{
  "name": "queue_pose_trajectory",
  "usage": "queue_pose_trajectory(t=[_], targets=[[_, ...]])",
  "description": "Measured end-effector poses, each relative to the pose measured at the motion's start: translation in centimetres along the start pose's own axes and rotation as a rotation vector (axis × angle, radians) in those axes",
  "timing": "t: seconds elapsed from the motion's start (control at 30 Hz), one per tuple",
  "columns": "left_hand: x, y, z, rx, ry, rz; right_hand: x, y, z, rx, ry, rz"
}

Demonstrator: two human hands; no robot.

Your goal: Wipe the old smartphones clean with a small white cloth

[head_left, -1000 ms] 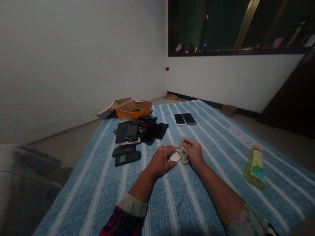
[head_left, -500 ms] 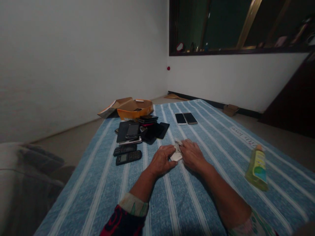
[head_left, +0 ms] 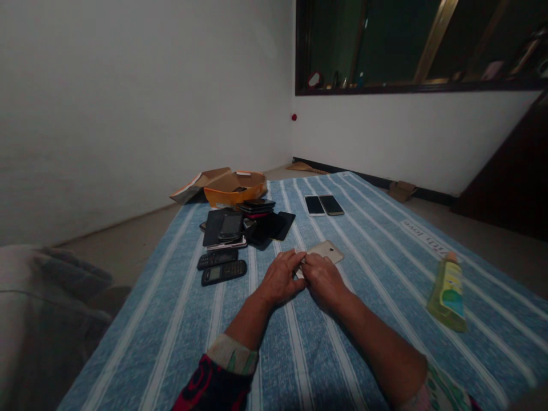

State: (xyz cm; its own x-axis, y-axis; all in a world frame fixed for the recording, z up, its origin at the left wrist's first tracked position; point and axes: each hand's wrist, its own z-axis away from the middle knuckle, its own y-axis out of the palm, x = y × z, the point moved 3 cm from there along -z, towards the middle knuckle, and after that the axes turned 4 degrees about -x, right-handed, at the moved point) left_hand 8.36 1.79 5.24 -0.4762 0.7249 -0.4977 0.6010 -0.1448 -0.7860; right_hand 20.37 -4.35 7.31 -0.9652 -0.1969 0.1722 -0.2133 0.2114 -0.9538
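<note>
A pale smartphone [head_left: 327, 250] lies back side up on the striped cloth, its far right end showing beyond my fingers. My left hand [head_left: 278, 279] grips its near left end, thumb on the near side and fingers on the far side. Against the same end presses my right hand [head_left: 324, 281], its fingers curled in. A crumpled white tissue or wipe, seen under the right fingers earlier, is now mostly covered; a small white bit [head_left: 299, 273] shows between the hands.
Left of my hands lie two keypad phones [head_left: 224, 272] and a pile of dark phones [head_left: 231, 227]. Behind stands an open orange box [head_left: 226, 198]. Two smartphones [head_left: 324, 205] lie side by side farther off. A bottle of yellow-green liquid [head_left: 448, 294] lies at the right.
My right hand has slid left and toward me along the phone, uncovering its far right part. The left hand stays nearly in place.
</note>
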Motion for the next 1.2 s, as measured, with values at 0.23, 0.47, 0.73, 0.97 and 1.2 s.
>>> queue_pose_trajectory(t=[0.23, 0.47, 0.73, 0.97, 1.2], targets=[[-0.7, -0.3, -0.1, 0.027, 0.044, 0.024, -1.5, 0.2, -0.1, -0.094, 0.027, 0.001], [-0.4, -0.2, -0.1, 0.046, 0.032, -0.024, -2.0, -0.8, 0.3, -0.174, 0.285, 0.098], [-0.8, -0.4, -0.1, 0.072, 0.052, -0.079, -2.1, -0.7, -0.2, -0.028, 0.404, 0.149], [-0.6, -0.2, -0.1, 0.039, 0.118, -0.061, -0.4, -0.3, -0.2, -0.111, 0.282, 0.002], [-1.0, -0.2, -0.2, 0.012, 0.136, -0.041, -0.3, 0.0, -0.4, -0.127, 0.217, -0.002]])
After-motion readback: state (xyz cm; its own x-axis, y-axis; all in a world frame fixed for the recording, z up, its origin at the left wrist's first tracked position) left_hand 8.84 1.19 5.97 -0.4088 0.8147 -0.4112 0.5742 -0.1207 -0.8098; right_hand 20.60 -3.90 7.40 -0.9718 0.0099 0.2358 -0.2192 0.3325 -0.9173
